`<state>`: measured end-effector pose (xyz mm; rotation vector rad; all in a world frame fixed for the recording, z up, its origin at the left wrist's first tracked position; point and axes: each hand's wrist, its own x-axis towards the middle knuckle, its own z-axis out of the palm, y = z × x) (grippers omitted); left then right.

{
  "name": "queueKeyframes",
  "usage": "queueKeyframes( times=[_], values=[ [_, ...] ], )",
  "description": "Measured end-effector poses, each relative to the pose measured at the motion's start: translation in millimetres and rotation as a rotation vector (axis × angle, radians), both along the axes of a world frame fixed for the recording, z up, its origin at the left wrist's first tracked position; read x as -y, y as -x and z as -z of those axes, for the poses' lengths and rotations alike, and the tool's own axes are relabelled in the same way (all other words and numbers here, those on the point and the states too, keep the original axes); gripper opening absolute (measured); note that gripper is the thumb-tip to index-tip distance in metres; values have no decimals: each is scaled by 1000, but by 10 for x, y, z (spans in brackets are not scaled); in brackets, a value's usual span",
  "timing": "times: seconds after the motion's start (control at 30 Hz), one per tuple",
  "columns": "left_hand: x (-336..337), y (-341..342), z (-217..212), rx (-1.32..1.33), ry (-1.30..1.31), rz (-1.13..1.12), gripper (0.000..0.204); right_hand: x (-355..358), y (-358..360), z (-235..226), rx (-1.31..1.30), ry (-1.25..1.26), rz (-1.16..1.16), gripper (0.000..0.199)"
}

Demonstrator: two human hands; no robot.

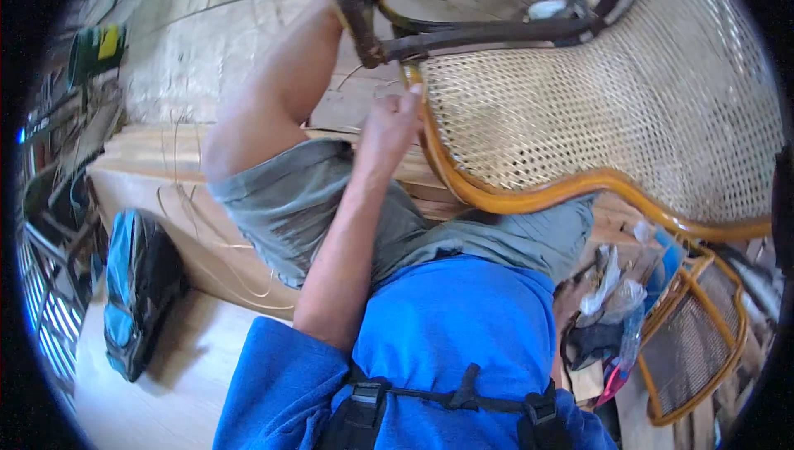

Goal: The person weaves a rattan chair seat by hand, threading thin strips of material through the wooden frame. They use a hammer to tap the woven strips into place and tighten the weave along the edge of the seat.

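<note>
A woven cane panel (529,119) in a curved, varnished wooden chair frame (467,189) rests over my lap. My left hand (390,129) is closed at the frame's left edge, near the corner where the dark wooden legs and crossbars (496,35) meet. Its thumb lies along the rim; the other fingers are curled and partly hidden. Beside that corner, a thin loose strand (354,74) curves out. Of my right arm only a sliver shows beside the blue shirt, and my right hand is out of sight.
At the left, a black and blue bag (136,293) stands on a pale surface, near a wooden ledge (211,239) with thin looping strands. On the right are plastic bags (616,297) and a smaller framed mesh panel (691,342). A green container (95,53) is at upper left.
</note>
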<state>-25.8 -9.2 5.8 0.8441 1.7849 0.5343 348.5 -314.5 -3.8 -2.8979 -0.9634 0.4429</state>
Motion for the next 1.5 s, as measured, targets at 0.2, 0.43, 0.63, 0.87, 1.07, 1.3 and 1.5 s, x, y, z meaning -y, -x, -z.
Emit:
queueKeyframes(
  times=[0.2,0.43,0.63,0.87,1.07,1.3,1.5],
  values=[
    [122,10,48,23,-107,42,36,-1420,262,-1002,-276,-292,-285,23],
    [143,-191,196,30,-147,-110,35,-2906,1234,-1150,-710,243,-636,26],
    [160,-205,188,109,-48,-165,33,-3445,1825,-576,-645,351,-749,31],
    [157,-198,221,89,-78,-138,30,-3570,2036,-362,-500,195,-1005,32],
    [136,-187,219,141,-86,-127,30,-3559,2021,-194,-471,223,-1028,33],
    [139,-183,226,119,-56,-112,28,-3574,2133,-408,-540,152,-929,32],
    [168,-225,336,163,-86,-118,27,-3567,1998,-153,-486,218,-1019,34]
  ],
)
